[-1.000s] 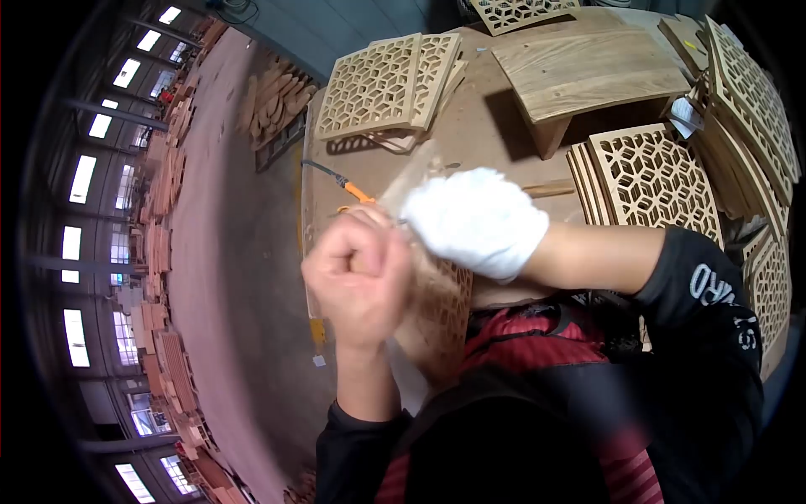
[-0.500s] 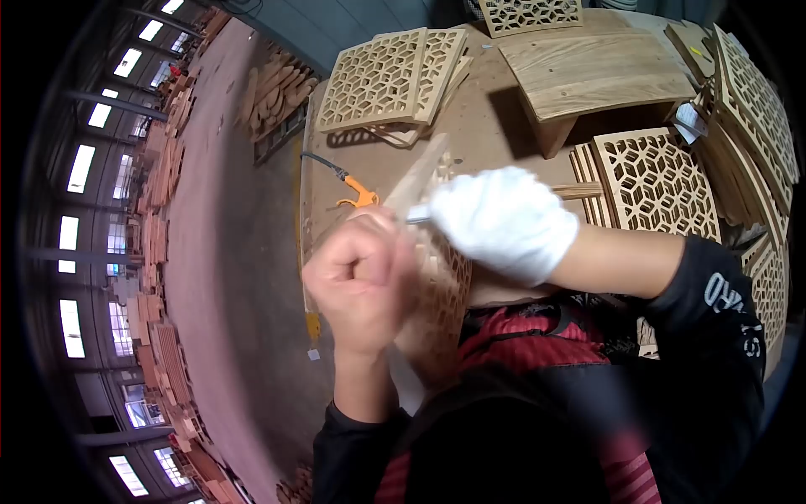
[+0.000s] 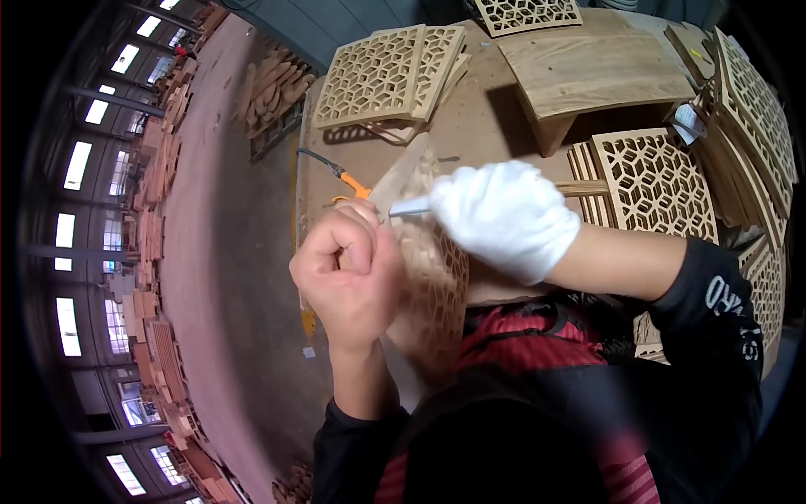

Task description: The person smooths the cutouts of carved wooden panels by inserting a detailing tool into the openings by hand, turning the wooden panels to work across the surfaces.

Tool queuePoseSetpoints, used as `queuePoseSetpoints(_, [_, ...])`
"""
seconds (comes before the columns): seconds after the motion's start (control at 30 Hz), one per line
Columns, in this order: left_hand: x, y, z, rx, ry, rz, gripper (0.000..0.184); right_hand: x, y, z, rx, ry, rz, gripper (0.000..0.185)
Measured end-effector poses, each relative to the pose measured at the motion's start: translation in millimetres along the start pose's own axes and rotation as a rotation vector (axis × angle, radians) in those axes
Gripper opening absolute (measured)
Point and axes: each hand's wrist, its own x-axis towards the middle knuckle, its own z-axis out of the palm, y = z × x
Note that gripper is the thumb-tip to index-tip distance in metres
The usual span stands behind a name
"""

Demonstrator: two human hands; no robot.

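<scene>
My right hand (image 3: 504,220), in a white glove, is wrapped round a chisel. The chisel's flat grey blade (image 3: 410,207) points left out of the fist, and its wooden handle (image 3: 583,188) sticks out on the other side. My bare left hand (image 3: 348,273) is closed with its fingers curled, close by the blade tip; whatever it grips is hidden. Between and below both hands is a wooden lattice panel (image 3: 449,281), seen at a steep slant in front of my body. Its left part is blurred, and the hands cover some of it.
An orange air blow gun (image 3: 355,185) lies on the table (image 3: 487,109) beyond my left hand. Lattice panels (image 3: 374,76) are stacked at the back left, with another stack (image 3: 655,181) at right. A small wooden bench (image 3: 596,71) stands behind. More panels (image 3: 756,109) lean along the right edge.
The chisel blade has shifted left, and more of it shows beyond the glove. My left hand has moved slightly left and is less blurred.
</scene>
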Motion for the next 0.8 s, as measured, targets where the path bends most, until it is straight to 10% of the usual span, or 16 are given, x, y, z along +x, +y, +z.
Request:
queuePoseSetpoints(0.47, [-1,1,-3,-0.039,-0.005,-0.010,0.037,-1,4,-27,0.224,-0.288,-0.003,0.016])
queuePoseSetpoints(0.6, [-2,1,-2,-0.019,-0.009,-0.008,0.038,22,7,-54,0.418,-0.687,0.193,0.017])
queuePoseSetpoints(0.8, [-1,1,1,-0.022,-0.033,0.002,0.037,26,5,-28,0.393,-0.513,0.243,0.016])
